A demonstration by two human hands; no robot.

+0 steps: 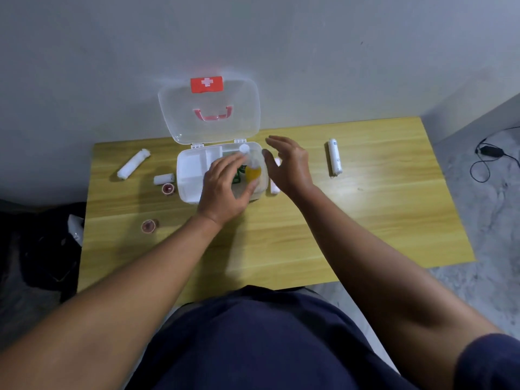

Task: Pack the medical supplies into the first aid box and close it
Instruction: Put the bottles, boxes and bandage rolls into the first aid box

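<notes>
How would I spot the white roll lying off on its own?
Start at the open first aid box at the back of the yellow wooden table. Look to its right, past the person's right hand: a long white roll lies pointing away from the person. The other white rolls lie beside the box or to its left; this one has bare wood all round.

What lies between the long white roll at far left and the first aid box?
Head view: a short white roll and a small reddish round item lie between the long white roll and the first aid box.
</notes>
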